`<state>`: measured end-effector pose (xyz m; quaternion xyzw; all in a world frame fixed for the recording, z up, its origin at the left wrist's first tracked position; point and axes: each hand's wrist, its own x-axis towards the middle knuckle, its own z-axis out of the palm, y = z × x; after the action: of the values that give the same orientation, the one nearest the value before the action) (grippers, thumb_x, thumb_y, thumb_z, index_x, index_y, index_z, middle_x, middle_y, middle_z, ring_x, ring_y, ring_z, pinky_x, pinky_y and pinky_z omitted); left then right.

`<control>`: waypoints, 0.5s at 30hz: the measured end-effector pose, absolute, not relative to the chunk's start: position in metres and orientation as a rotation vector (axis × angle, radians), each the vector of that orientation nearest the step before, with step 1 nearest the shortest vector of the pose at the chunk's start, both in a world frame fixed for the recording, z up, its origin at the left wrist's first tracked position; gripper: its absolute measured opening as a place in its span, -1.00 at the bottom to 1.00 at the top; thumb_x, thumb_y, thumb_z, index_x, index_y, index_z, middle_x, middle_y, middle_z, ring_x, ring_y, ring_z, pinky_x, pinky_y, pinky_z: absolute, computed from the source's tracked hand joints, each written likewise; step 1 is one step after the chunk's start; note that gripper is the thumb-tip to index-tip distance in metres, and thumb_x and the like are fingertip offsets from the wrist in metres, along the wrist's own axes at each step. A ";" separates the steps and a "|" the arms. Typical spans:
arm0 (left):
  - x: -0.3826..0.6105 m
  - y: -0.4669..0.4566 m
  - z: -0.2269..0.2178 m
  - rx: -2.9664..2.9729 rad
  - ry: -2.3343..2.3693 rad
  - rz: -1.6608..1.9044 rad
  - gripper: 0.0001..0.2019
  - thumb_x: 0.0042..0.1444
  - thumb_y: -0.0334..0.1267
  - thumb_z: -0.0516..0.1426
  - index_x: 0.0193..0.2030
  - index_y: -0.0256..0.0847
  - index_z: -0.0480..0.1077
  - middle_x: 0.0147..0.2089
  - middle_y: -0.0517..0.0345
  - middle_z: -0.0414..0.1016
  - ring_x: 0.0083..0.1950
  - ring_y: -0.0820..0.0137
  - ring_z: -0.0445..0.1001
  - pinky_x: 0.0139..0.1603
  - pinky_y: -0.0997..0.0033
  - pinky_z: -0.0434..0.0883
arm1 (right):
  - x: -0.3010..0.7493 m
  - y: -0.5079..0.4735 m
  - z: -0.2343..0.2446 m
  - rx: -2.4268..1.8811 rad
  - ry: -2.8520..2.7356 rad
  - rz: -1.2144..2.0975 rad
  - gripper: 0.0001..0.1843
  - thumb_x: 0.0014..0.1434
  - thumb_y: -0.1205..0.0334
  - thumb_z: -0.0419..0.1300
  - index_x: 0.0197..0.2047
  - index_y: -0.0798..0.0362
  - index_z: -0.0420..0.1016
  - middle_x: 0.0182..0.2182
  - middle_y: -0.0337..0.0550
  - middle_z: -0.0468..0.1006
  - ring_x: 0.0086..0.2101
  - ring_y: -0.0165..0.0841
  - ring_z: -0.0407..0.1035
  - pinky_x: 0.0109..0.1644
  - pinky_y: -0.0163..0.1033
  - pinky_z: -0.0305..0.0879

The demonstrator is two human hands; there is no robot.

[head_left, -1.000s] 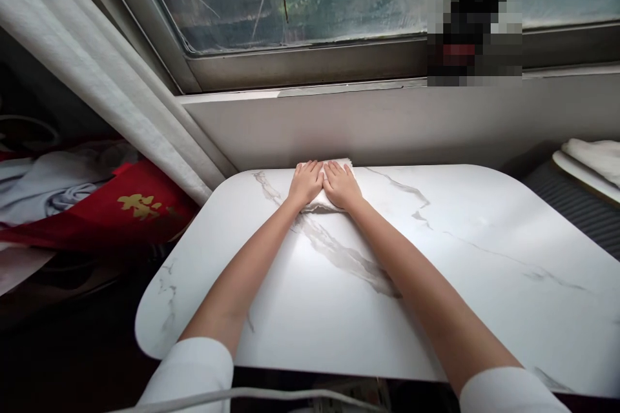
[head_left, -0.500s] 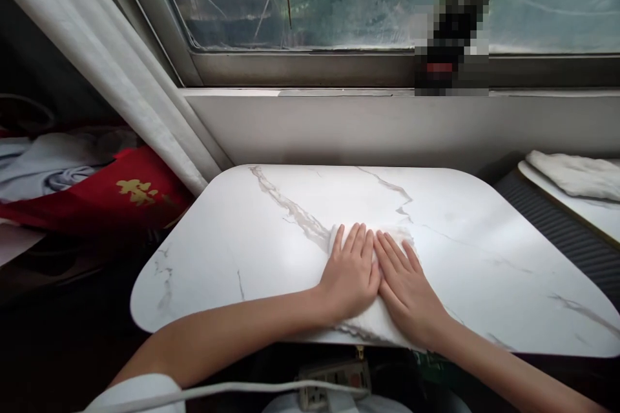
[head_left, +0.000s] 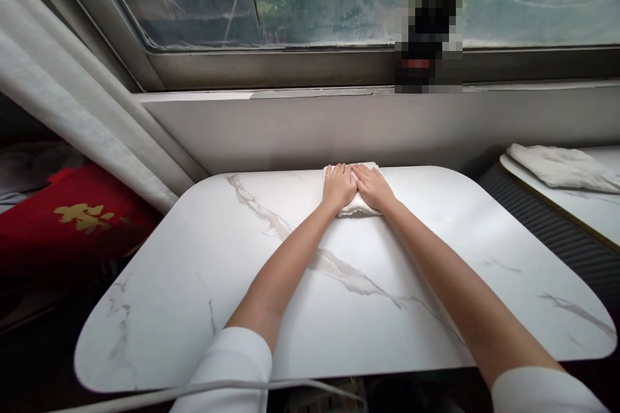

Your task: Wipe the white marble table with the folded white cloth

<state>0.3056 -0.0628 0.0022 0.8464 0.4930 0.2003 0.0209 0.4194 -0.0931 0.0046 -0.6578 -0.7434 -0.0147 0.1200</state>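
A folded white cloth (head_left: 356, 208) lies at the far edge of a white marble-patterned table (head_left: 194, 271), close to the wall under the window. My left hand (head_left: 338, 185) and my right hand (head_left: 372, 186) lie side by side on top of the cloth. Both palms press flat on it with the fingers stretched forward. Both arms are reached out across the table. Most of the cloth is hidden under the hands.
A window (head_left: 290, 0) with a grey sill runs along the far wall. A white curtain (head_left: 72, 116) hangs at the left above red fabric (head_left: 72, 219). At the right, another white cloth (head_left: 557, 164) lies on a second table beside a dark ribbed surface (head_left: 542, 219).
Half a second ago both hands and the cloth were near the table's front edge. They have slid forward across the table to its far edge, as they were a second ago.
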 end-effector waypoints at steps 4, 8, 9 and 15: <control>0.311 -0.059 0.001 2.633 1.556 0.613 -0.57 0.29 -0.34 -0.19 0.23 -0.37 0.21 0.29 -0.04 0.22 0.33 0.30 0.10 0.35 0.17 -0.10 | 0.423 -0.088 0.003 -1.915 -2.154 -0.099 -0.43 0.26 0.32 -0.25 0.30 0.25 0.10 0.29 -0.01 0.11 0.27 -0.30 -0.05 0.31 -0.06 -0.17; 0.309 -0.079 0.001 2.626 1.580 0.612 -0.56 0.30 -0.30 -0.21 0.25 -0.36 0.19 0.30 -0.05 0.20 0.34 0.29 0.09 0.35 0.13 -0.09 | 0.422 -0.109 0.002 -1.888 -2.184 -0.121 -0.44 0.27 0.31 -0.23 0.30 0.26 0.11 0.29 0.03 0.11 0.28 -0.28 -0.06 0.31 -0.05 -0.17; 0.308 -0.090 0.000 2.628 1.581 0.623 -0.55 0.30 -0.30 -0.22 0.25 -0.34 0.19 0.30 -0.05 0.21 0.33 0.29 0.10 0.35 0.12 -0.09 | 0.423 -0.120 0.002 -1.873 -2.208 -0.121 -0.44 0.27 0.31 -0.23 0.30 0.27 0.09 0.29 0.03 0.10 0.28 -0.28 -0.07 0.31 -0.05 -0.17; 0.316 -0.186 0.001 2.710 1.395 0.575 -0.50 0.31 -0.26 -0.24 0.29 -0.47 0.11 0.33 -0.15 0.13 0.37 0.21 0.00 0.37 0.04 -0.18 | 0.446 -0.224 0.001 -1.787 -2.336 -0.138 -0.42 0.31 0.26 -0.30 0.33 0.30 0.01 0.32 0.04 0.02 0.30 -0.26 -0.16 0.34 0.00 -0.20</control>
<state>0.3156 -0.1859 0.0006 0.8735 0.4498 0.1853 0.0199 0.4460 -0.2236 0.0013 -0.6039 -0.7896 -0.0466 0.0984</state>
